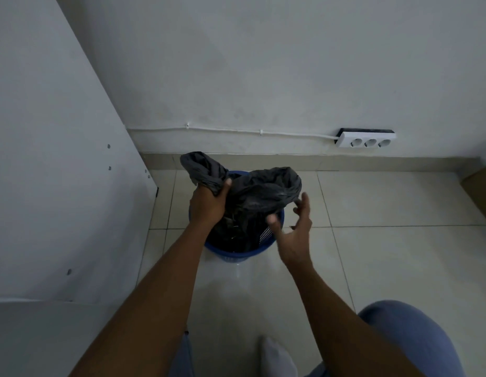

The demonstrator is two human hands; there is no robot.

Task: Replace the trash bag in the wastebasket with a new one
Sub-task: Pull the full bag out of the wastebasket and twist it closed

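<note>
Your left hand (209,202) clamped on bunched rim of black trash bag (252,194), lifted above blue wastebasket (236,254). Bag body sits inside wastebasket; mouth loose, gathered up. Your right hand (293,232) spread apart, fingers splayed, just beside bag's right edge, gripping nothing. Wastebasket stands on tiled floor (386,202) near wall; white power strip (365,138) on wall, well apart.

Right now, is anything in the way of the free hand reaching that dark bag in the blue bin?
Nothing visible. The right hand is open beside the black trash bag, with only air between. The left hand already grips the bag's gathered edge above the blue wastebasket.
</note>
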